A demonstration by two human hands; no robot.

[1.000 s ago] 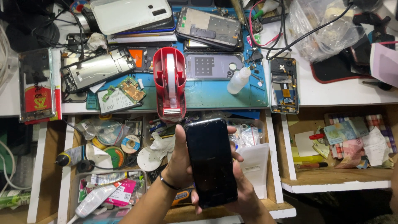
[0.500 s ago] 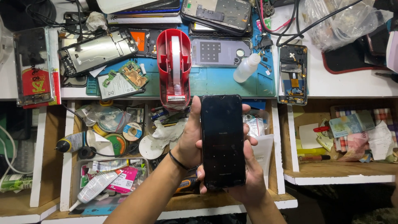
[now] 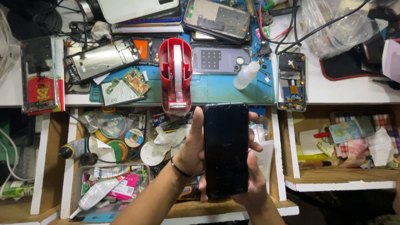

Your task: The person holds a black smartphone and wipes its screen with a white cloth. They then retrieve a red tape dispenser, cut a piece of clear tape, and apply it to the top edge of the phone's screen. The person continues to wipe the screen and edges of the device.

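Observation:
A black smartphone [image 3: 226,148] with a dark screen is held upright over an open drawer, screen toward me. My left hand [image 3: 191,150] grips its left edge, thumb along the upper side, fingertips showing past the right edge; a dark band circles that wrist. My right hand [image 3: 254,181] cups the phone's lower right part from below, thumb on the right edge of the glass. Just beyond the phone's top stands a red tape dispenser [image 3: 175,75] on a blue work mat [image 3: 216,87].
Opened phone bodies [image 3: 100,60], a circuit board [image 3: 125,85], a small white bottle [image 3: 246,75] and cables crowd the bench. The open drawer [image 3: 125,141] holds tape rolls, tubes and tissue. A right-hand drawer [image 3: 354,141] holds papers and banknotes. A plastic bag [image 3: 337,25] lies at the back right.
The phone and both hands have shifted slightly right and up toward the tape dispenser, and the phone now stands straighter. Both hands keep their grip.

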